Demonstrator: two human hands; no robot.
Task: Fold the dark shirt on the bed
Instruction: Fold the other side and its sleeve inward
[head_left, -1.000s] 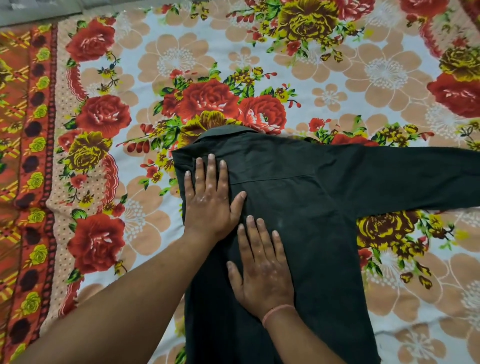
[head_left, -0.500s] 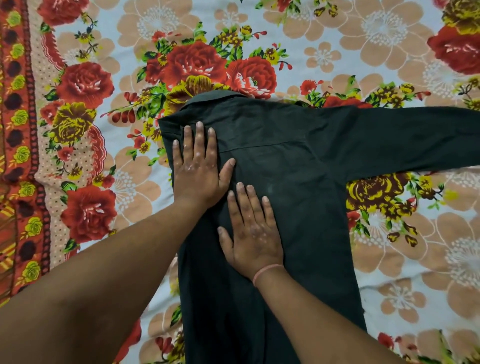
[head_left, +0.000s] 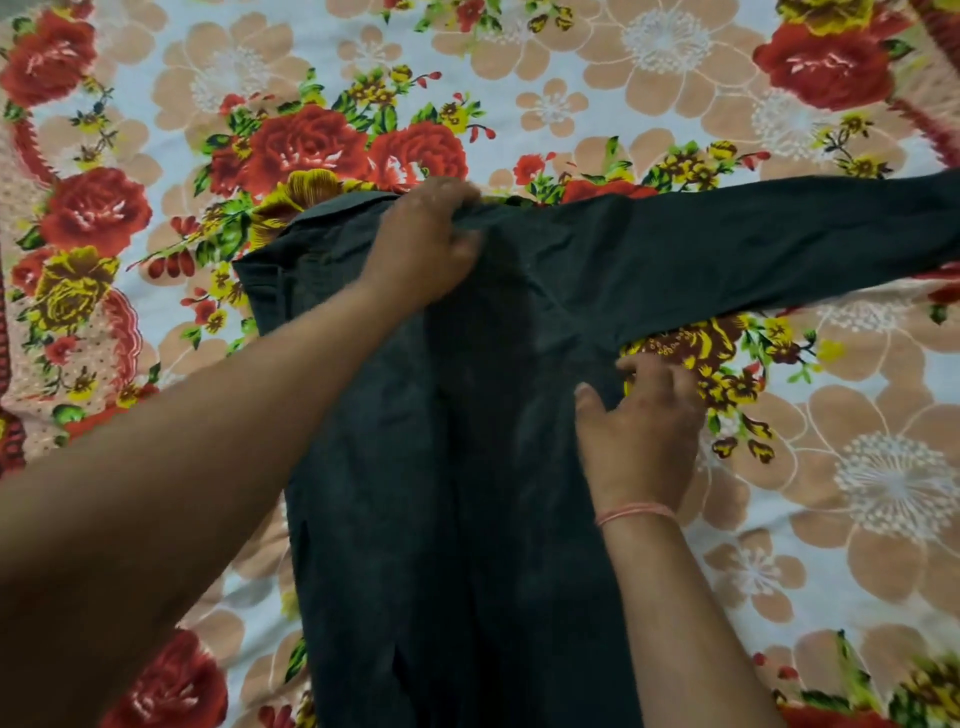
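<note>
The dark shirt (head_left: 467, 441) lies flat on the floral bed sheet (head_left: 831, 493), collar away from me, its left side folded in and its right sleeve (head_left: 769, 249) stretched out to the right edge of view. My left hand (head_left: 423, 241) is closed on the fabric at the top of the shirt, by the collar and right shoulder. My right hand (head_left: 641, 426) rests at the shirt's right edge just under the armpit, fingers bent onto the cloth there; whether it pinches the cloth is unclear.
The sheet, printed with red roses and peach flowers, fills the whole view. A red patterned border (head_left: 10, 426) runs down the far left.
Both hands left the shirt's left-centre, where they lay flat. The left hand went up to the collar and shoulder and gripped cloth; the right hand slid right to the armpit edge.
</note>
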